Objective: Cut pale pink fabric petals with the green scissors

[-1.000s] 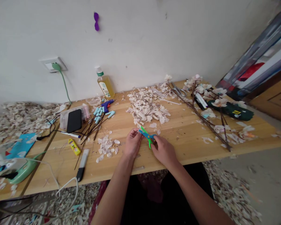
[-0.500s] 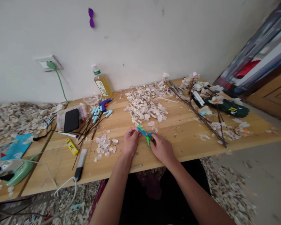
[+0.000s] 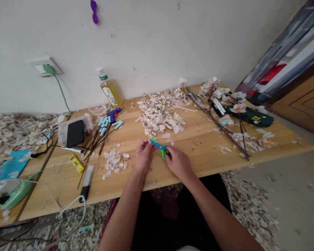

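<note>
My right hand (image 3: 180, 162) grips blue and green scissors (image 3: 161, 146) by the handles, above the front part of the wooden table. The blades point left, their tips at the fingers of my left hand (image 3: 143, 155). Those fingers are pinched together on something small and pale, mostly hidden, perhaps a petal. Left of my left hand lies a small group of pale petals (image 3: 113, 161). Beyond both hands spreads a larger heap of dry whitish petals (image 3: 159, 113).
Petalled branches (image 3: 225, 130) lie at the right, beside a dark green bundle (image 3: 256, 116). On the left are a glue gun (image 3: 113, 114), a black phone (image 3: 75, 133), a yellow box (image 3: 76, 163) and a utility knife (image 3: 87, 183). A bottle (image 3: 110, 91) stands by the wall.
The view has shifted slightly, so everything on the table sits a little further left. Both hands stay close together, with the scissors' tips still at the left fingers.
</note>
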The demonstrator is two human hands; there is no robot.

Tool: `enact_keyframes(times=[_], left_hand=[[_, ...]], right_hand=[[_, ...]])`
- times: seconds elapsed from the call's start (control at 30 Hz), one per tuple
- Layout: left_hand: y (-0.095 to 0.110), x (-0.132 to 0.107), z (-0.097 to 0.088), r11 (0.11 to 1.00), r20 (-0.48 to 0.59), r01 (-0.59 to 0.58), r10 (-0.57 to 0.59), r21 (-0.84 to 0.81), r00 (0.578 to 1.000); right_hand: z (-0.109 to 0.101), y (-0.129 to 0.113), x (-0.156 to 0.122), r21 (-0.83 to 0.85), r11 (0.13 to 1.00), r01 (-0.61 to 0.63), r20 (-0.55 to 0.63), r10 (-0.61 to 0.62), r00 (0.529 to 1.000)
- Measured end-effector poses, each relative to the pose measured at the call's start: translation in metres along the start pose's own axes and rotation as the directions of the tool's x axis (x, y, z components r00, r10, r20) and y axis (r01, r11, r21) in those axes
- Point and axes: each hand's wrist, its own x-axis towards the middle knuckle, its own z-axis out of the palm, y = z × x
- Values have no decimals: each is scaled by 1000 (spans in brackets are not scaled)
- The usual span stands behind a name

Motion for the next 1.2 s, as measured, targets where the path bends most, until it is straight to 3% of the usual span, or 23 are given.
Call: enact_keyframes(times=[0.13,0.5,0.77,1.2], left_hand=[[1,1,1,999,-12,-11,11,-43,1000],[-4,2,-6,996,-9,-80,80,45,997],[2,2,0,993,-50,-5,-1,-116,999],[2,2,0,988,-33,68,-73,-141,997]], right_hand=[[2,1,0,-8,1000,0,-1,0,1000],[1,0,1,4,1000,23,-16,-23,1000],[1,-1,0,2,999,49,-9,-49,999],[1,1,1,5,999,41,-10,-41,999]])
